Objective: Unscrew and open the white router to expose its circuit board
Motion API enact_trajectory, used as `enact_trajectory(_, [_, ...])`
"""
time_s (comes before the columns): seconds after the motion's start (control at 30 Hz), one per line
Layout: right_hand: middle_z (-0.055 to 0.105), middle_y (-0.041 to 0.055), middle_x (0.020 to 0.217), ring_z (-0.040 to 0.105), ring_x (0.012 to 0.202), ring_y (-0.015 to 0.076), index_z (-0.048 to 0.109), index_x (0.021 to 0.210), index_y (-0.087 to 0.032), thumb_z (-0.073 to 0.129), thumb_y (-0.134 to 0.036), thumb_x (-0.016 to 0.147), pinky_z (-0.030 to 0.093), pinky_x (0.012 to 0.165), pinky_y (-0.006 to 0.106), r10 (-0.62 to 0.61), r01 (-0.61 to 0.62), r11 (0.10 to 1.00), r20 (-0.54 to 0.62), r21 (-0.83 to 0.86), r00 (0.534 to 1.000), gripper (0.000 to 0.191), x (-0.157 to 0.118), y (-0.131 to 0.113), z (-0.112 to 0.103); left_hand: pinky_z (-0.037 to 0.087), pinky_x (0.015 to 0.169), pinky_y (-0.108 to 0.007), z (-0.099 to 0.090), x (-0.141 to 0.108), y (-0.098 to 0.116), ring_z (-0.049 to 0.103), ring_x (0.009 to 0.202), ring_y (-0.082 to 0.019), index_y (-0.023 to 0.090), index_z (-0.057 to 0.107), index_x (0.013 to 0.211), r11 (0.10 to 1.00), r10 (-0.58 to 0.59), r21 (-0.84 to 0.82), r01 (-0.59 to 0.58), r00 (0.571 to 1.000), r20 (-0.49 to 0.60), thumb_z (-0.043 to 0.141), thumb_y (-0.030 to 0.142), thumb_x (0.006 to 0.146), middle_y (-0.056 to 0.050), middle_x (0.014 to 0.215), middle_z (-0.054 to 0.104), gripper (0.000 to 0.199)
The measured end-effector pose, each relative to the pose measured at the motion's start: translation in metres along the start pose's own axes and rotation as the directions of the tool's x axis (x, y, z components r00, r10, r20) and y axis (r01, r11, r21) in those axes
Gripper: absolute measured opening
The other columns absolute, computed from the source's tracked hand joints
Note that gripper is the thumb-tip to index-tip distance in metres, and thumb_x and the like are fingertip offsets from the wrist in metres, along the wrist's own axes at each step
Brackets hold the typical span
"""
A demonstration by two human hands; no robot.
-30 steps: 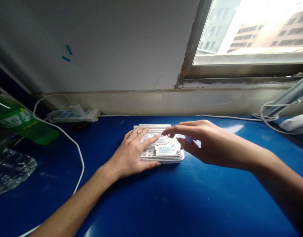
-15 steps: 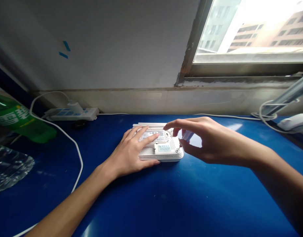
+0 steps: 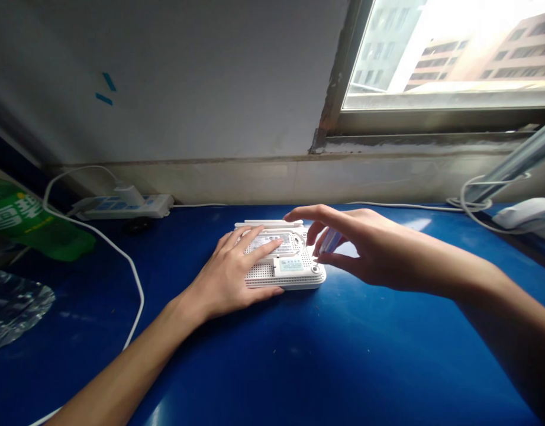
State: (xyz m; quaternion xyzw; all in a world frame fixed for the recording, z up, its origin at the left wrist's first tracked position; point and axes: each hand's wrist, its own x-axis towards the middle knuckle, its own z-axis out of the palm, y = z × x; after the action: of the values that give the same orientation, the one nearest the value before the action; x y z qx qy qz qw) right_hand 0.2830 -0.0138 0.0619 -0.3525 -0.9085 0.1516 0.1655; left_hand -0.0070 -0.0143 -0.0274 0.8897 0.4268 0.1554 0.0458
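A white perforated router-like device (image 3: 260, 271) lies on the blue tabletop with its labelled underside up. My left hand (image 3: 230, 269) rests over its left part, fingers spread flat across the surface and thumb along the front edge. In my right hand (image 3: 347, 242) is a small screwdriver (image 3: 331, 241) with a pale blue-violet handle, pinched between thumb and fingers, the index finger raised above it. Its thin shaft slants down to the round screw hole at the device's front right corner; the tip is too small to make out.
A white power strip (image 3: 154, 207) with a plugged-in charger stands at the back left, its white cable (image 3: 132, 269) looping forward. Green (image 3: 36, 222) and clear (image 3: 19, 307) plastic bottles lie at the left. A metal pole (image 3: 512, 165) with wound cable rises at the right, below a window.
The whole view has shifted slightly. My right hand has turned a little around the screwdriver, with the index finger lifted higher. My left hand keeps its place on the device.
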Motion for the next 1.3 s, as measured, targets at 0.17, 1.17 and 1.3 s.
enact_trajectory(0.17, [0.077,0.0009,0.103,0.076,0.087,0.0192,0.038,0.16,-0.042,0.067,-0.014,0.096,0.059,0.072,0.028,-0.034,0.036,0.999,-0.03,0.04,0.999,0.075,0.0,-0.005,-0.007,0.031,0.125,-0.065,-0.001,0.001,0.0,0.036,0.155,-0.041,0.04,0.047,0.161,1.0,-0.005,0.009,0.005,1.0,0.016,0.073,0.071,0.088,-0.011,0.17,0.039,0.083])
enact_trajectory(1.17, [0.077,0.0005,0.087,0.077,0.078,0.0236,0.049,0.152,-0.032,0.078,-0.029,0.087,0.064,0.066,0.034,0.266,-0.208,0.93,-0.164,0.302,0.95,0.072,-0.011,0.025,-0.053,0.053,0.108,-0.045,0.005,0.08,0.068,0.07,0.113,-0.026,0.019,0.081,0.096,0.952,0.273,-0.101,-0.288,0.952,-0.141,0.062,0.017,0.104,-0.007,0.099,0.08,0.021])
enact_trajectory(1.3, [0.078,0.0012,0.085,0.076,0.073,0.0228,0.054,0.149,-0.031,0.078,-0.031,0.085,0.061,0.062,0.032,0.301,-0.265,0.942,-0.169,0.207,0.939,0.068,-0.018,0.03,-0.064,0.058,0.09,-0.037,-0.001,0.099,0.073,0.073,0.099,-0.026,0.022,0.084,0.098,0.97,0.241,-0.007,-0.241,0.967,0.086,0.064,0.019,0.101,-0.007,0.098,0.079,0.02])
